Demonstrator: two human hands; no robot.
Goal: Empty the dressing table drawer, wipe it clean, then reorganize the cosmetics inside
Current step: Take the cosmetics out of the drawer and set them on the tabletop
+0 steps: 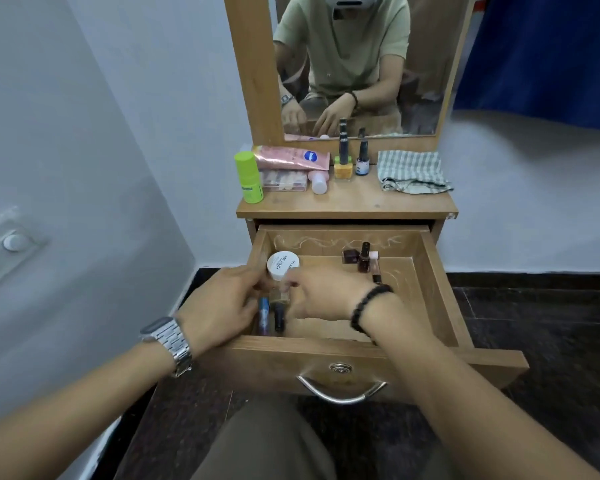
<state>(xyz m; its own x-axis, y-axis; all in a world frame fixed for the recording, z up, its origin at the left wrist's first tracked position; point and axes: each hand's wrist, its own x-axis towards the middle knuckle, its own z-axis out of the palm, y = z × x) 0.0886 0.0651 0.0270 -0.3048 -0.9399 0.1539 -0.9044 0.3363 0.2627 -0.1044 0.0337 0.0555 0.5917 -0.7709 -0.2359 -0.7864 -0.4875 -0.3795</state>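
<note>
The wooden drawer (440, 285) stands pulled out below the dressing table top. Both my hands reach into its left front corner. My left hand (219, 303) and my right hand (321, 294) close their fingertips around a small amber bottle (280, 296), partly hidden between them. A white round jar (282, 265) sits just behind the fingers. A blue tube (264, 315) and a dark tube (279, 317) lie below the hands. Dark nail polish bottles (363, 258) stand at the drawer's back right.
On the table top (354, 202) sit a green bottle (248, 176), a pink tube (291, 156), a flat palette (284, 180), a small pink bottle (318, 181), a yellow polish bottle (343, 161), a dark polish bottle (362, 157) and a folded striped cloth (411, 171). A mirror (357, 64) rises behind.
</note>
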